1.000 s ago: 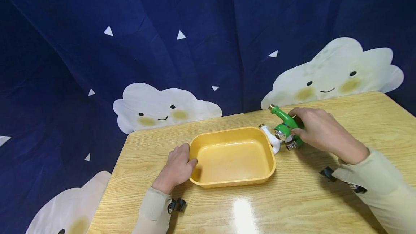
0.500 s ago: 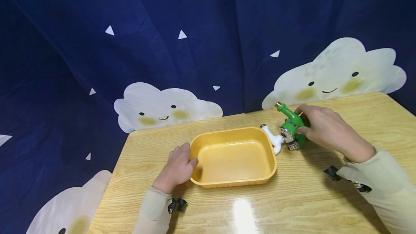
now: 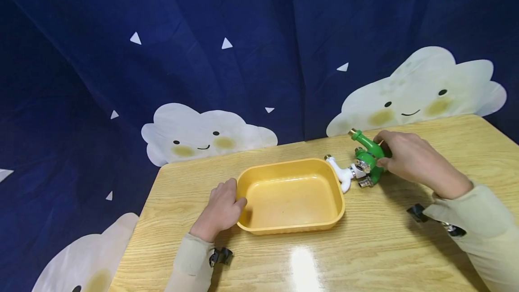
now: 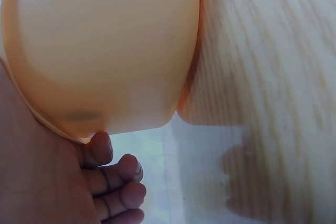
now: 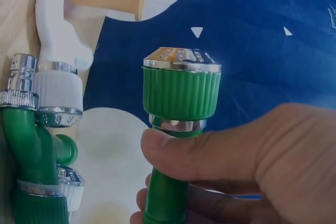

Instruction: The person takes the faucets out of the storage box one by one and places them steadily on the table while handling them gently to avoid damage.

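My left hand point(image 3: 220, 208) grips the left end of a yellow plastic basin point(image 3: 289, 228), thumb over the rim. In the left wrist view, the curled fingers point(image 4: 123, 184) show below the basin's end wall. At the right, my right hand point(image 3: 415, 161) holds a green water tap point(image 3: 368, 144) by its body, between thumb and fingers. The right wrist view shows that tap's ribbed green knob point(image 5: 181, 93) with a chrome cap pointing up. Beneath and beside it, another green tap point(image 5: 29, 150) lies on the table, partly hidden in the head view.
A white tap point(image 3: 343, 177) lies against the basin's right end. Part of a further white-and-chrome knob point(image 5: 72, 190) shows low in the right wrist view. The wooden table point(image 3: 251, 265) ends at a dark blue curtain point(image 3: 243, 71) with clouds.
My right hand has shifted slightly right with the green tap, uncovering more of the white tap beside it. The left hand and the basin have stayed where they were.
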Tool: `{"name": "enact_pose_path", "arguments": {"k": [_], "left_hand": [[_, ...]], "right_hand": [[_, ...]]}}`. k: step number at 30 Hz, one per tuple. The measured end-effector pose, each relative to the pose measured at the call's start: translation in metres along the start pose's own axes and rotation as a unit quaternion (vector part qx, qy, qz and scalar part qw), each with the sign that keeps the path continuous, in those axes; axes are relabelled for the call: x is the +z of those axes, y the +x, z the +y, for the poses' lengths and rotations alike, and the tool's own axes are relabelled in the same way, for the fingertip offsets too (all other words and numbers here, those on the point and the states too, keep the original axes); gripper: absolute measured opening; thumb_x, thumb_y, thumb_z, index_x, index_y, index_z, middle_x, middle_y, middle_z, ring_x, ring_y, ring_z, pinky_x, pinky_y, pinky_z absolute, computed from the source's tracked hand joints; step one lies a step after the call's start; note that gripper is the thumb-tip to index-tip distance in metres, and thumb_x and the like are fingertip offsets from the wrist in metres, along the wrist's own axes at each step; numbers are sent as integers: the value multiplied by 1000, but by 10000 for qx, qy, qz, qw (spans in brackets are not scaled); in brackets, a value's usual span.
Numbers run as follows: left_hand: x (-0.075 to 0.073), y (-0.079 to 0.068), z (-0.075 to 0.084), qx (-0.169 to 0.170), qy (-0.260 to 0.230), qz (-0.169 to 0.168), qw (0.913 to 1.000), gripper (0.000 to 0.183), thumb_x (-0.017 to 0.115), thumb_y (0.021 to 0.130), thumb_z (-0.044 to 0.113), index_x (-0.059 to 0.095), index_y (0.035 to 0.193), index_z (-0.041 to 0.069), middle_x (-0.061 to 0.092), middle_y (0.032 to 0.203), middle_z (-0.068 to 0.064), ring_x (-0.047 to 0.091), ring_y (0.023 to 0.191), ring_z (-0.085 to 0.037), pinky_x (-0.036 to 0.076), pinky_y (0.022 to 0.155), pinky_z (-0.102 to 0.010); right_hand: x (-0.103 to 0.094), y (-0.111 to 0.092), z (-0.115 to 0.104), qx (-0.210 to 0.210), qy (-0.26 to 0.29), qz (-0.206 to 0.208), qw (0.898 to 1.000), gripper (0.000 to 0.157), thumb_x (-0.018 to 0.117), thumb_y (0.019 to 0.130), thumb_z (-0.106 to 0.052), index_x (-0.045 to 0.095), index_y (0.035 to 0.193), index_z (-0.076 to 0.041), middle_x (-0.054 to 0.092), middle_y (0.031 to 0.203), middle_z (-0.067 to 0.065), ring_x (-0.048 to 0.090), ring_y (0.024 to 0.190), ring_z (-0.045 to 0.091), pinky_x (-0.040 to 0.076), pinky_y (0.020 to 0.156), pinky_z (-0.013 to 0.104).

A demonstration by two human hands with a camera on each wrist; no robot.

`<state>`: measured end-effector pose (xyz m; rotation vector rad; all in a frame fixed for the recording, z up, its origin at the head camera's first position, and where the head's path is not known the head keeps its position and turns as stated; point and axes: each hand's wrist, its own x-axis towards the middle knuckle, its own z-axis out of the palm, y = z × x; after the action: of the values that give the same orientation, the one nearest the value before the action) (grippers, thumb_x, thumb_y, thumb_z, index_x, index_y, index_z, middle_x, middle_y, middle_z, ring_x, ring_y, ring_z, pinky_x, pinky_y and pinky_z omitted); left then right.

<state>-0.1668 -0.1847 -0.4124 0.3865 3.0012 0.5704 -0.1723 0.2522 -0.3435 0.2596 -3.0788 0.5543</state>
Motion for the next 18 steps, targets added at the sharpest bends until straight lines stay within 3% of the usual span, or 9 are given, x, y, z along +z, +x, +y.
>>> {"name": "enact_pose_path", "arguments": {"k": [7,18], "left_hand": [[1,-1,0,12,8,-2,10000,12,52,92,21,47,89,10,41,78,-4,38,75,-22,28,76,-34],[1,0,-1,23,-9,6,10000,11,52,92,20,48,89,10,41,78,-4,39,75,-22,28,76,-34]], "right_hand": [[0,2,5,34,-191,-83,9998,57,79,87,-13,58,136,8,69,107,22,62,88,32,51,75,53],[0,4,14,87,-231,-185,9995,55,79,85,-11,59,133,8,70,106,22,58,83,30,49,68,46]]}}
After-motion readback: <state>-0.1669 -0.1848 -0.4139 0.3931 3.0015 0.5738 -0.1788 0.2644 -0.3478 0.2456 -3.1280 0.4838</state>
